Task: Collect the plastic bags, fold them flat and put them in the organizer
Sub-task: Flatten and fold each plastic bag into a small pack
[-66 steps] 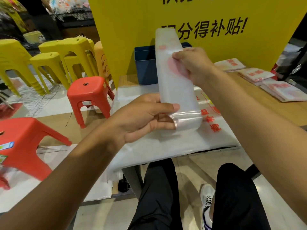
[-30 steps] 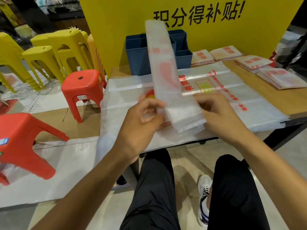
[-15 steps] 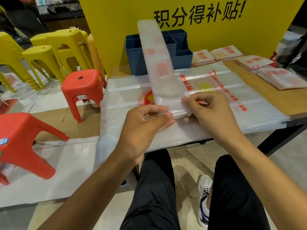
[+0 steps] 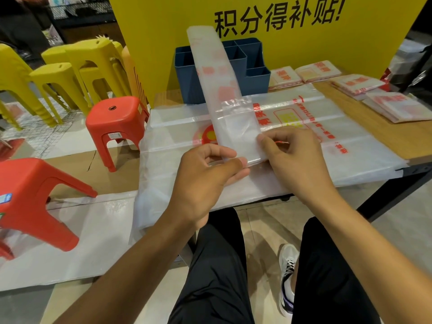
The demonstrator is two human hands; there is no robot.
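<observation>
Hands [image 4: 205,181] [image 4: 294,160] pinch folded bag [image 4: 224,94]; sign [image 4: 275,16] reads "积分得补贴!"

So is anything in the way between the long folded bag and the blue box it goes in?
Nothing visible blocks it. Both hands, left and right, pinch the near end of the folded bag strip, whose far end already reaches over the blue organizer. Its compartments that show look unblocked.

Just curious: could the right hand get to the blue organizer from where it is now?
Probably yes: the blue organizer stands open-topped at the table's back, but the right hand is pinching the folded bag strip, which crosses in front.
</observation>
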